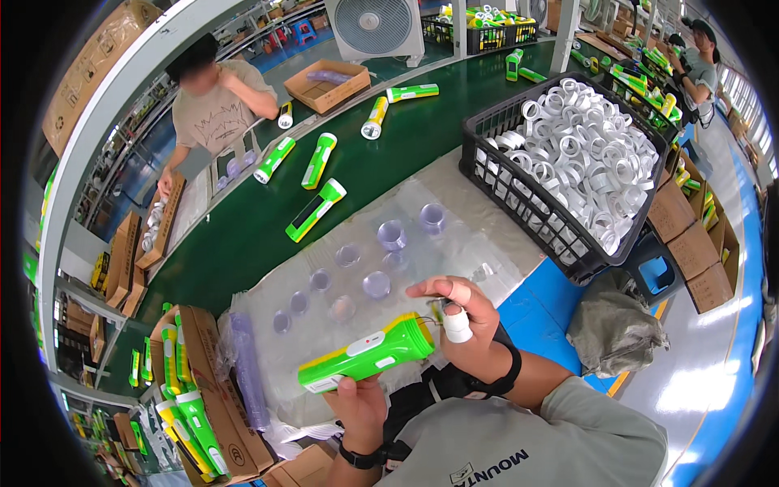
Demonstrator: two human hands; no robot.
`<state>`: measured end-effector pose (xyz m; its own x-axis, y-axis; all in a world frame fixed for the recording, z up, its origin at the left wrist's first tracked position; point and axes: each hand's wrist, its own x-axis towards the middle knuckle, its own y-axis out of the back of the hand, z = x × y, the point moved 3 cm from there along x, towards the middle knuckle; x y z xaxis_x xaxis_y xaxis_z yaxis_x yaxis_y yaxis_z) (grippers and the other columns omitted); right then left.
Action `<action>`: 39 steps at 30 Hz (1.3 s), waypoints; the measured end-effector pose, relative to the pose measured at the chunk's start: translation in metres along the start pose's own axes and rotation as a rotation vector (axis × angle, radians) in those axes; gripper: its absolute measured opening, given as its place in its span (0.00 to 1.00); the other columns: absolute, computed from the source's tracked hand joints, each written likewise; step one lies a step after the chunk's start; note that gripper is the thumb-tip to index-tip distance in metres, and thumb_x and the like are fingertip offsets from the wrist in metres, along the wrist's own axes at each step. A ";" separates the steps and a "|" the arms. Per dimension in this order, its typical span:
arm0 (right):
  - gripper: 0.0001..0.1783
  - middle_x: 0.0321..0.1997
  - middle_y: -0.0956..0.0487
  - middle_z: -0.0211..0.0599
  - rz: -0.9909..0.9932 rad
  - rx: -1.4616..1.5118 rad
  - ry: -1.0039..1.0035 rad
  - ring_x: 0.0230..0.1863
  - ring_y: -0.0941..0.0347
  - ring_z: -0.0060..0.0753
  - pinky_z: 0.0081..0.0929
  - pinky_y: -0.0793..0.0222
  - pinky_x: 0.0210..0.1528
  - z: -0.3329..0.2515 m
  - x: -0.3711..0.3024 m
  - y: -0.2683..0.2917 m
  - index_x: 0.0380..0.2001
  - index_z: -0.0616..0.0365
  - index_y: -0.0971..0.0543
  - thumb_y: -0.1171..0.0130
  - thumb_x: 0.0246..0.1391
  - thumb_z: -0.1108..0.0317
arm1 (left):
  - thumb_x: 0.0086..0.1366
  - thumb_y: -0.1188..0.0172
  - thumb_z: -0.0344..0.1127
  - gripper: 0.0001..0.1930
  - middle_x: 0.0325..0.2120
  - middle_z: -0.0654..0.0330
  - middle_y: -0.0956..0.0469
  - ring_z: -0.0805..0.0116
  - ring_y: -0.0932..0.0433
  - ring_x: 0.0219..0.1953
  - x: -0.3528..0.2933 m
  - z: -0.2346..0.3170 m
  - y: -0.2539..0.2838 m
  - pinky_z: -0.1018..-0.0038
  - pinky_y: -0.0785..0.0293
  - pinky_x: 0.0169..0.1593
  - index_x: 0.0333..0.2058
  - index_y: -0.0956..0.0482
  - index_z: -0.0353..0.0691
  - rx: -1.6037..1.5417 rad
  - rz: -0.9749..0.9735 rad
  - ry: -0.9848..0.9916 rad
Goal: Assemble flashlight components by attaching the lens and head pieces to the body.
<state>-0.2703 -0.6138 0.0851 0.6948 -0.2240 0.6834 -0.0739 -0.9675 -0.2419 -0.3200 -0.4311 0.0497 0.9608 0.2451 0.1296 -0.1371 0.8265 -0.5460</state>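
1. While the left hand (357, 406) wraps its fingers around the tail of a green and white plastic flashlight (367, 355), the right hand (462, 312) curls at the flashlight's wide head end, its fingers bent toward the opening; a white tape wrap covers one finger. Whether the right hand pinches a small part there is too small to tell.
2. The flashlight sits in mid-air just above the near edge of the bench (454, 195), tilted with its head up and to the right.
3. Likely risk: the left hand holds only the tail, so pressure at the head could twist the flashlight loose and drop it onto the clear plastic lens discs (376, 284) lying on a clear plastic sheet (487, 235) below, scattering them.
4. The clear discs on the clear sheet are hard to see, so a sleeve could sweep some off the bench edge.
5. Containers: a black plastic mesh crate (519, 199) on the right is heaped with white plastic rings (576, 154), piled near the rim, where a knock could spill them.
6. An open brown cardboard box (215, 406) at lower left holds upright green and white flashlights. Across the green conveyor belt (243, 235), a person works beside further cardboard boxes.
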 end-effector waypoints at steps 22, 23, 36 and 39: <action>0.55 0.62 0.37 0.52 -0.797 -0.381 0.153 0.60 0.39 0.55 0.43 0.38 0.57 0.013 0.004 -0.039 0.67 0.54 0.59 0.37 0.40 0.73 | 0.48 0.36 0.26 0.24 0.39 0.51 0.27 0.61 0.26 0.41 0.016 0.003 0.015 0.69 0.29 0.42 0.45 0.32 0.34 0.824 -0.381 -0.332; 0.56 0.64 0.41 0.54 -0.843 -0.312 0.071 0.62 0.43 0.56 0.43 0.41 0.59 0.004 0.008 -0.040 0.67 0.53 0.64 0.38 0.41 0.75 | 0.48 0.36 0.26 0.24 0.39 0.51 0.27 0.61 0.26 0.41 0.025 0.005 0.008 0.69 0.29 0.42 0.45 0.32 0.34 0.827 -0.369 -0.333; 0.39 0.67 0.46 0.52 -0.927 -0.020 -0.432 0.67 0.48 0.49 0.33 0.44 0.61 0.013 0.007 -0.055 0.65 0.59 0.51 0.46 0.53 0.75 | 0.52 0.39 0.34 0.26 0.42 0.51 0.31 0.58 0.29 0.42 0.047 -0.006 0.003 0.67 0.32 0.45 0.49 0.37 0.39 0.591 -0.593 -0.305; 0.36 0.64 0.42 0.50 -0.926 -0.052 -0.413 0.65 0.44 0.47 0.32 0.42 0.59 0.019 0.004 -0.054 0.64 0.60 0.48 0.46 0.54 0.75 | 0.59 0.46 0.40 0.26 0.47 0.51 0.36 0.63 0.33 0.48 0.038 -0.003 0.003 0.68 0.36 0.51 0.53 0.43 0.37 0.450 -0.672 -0.180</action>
<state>-0.2502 -0.5601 0.0874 0.6873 0.6647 0.2929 0.5946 -0.7464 0.2988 -0.2832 -0.4204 0.0506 0.8243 -0.3276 0.4618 0.3327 0.9402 0.0732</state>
